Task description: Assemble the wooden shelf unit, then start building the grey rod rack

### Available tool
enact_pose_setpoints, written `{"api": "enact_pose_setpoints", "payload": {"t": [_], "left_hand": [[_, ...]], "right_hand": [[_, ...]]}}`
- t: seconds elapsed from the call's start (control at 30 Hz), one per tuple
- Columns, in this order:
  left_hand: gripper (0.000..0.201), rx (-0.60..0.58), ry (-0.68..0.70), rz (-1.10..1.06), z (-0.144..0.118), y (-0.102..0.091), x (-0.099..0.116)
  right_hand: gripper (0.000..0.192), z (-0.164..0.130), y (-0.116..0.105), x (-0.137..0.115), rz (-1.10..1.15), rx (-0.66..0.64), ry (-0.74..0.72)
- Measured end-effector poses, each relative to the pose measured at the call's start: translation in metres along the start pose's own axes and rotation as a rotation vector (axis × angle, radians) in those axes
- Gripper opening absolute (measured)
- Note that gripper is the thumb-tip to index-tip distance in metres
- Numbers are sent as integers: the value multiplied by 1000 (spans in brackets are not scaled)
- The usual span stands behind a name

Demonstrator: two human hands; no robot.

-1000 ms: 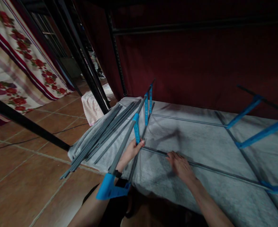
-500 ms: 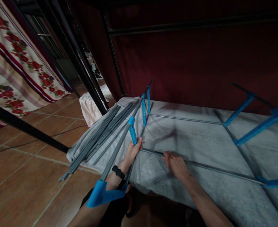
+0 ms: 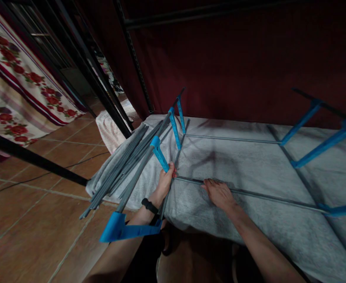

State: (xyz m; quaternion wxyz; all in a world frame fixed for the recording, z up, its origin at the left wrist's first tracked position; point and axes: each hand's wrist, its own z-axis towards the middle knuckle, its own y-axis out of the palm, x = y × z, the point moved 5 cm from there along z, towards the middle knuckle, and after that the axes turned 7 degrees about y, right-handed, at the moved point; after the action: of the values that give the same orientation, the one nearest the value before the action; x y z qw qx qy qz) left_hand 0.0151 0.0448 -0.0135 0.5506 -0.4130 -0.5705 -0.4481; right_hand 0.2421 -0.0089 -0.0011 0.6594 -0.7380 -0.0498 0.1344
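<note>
My left hand (image 3: 163, 182) grips the foot of a blue plastic connector (image 3: 160, 155) that stands on a grey side rail (image 3: 137, 177) of a rack frame. A grey cross rod (image 3: 264, 196) runs right from that joint across a grey cloth (image 3: 237, 165). My right hand (image 3: 218, 193) is closed over this rod close to the joint. Two more blue connectors (image 3: 177, 122) stand along the same rail farther off. A blue corner piece (image 3: 122, 230) hangs at the rail's near end, by my left forearm.
A bundle of loose grey rods (image 3: 116, 173) lies on the cloth's left edge. Blue struts (image 3: 323, 125) of the frame's other side rise at the right. A black metal frame (image 3: 99, 82), a flowered curtain (image 3: 22, 86) and a dark red curtain (image 3: 234, 59) stand around the tiled floor (image 3: 28, 216).
The side rail with its blue connectors has tilted over to the left. Both hands keep their hold at the joint, and my view has shifted a little.
</note>
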Motion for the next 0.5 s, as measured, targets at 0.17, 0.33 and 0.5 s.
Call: {"api": "enact_pose_setpoints", "payload": {"t": [0.17,0.33,0.5], "left_hand": [[51,-9,4,18,-2,2,1],[50,-23,10,-1,0,2,-1],[48,-51,5,-10,0,3,-4]], "right_hand": [[38,0,-2,0,5,1,17],[37,1,-5,-1,-5,-23,15],[36,1,-5,0,-16,-18,24]]}}
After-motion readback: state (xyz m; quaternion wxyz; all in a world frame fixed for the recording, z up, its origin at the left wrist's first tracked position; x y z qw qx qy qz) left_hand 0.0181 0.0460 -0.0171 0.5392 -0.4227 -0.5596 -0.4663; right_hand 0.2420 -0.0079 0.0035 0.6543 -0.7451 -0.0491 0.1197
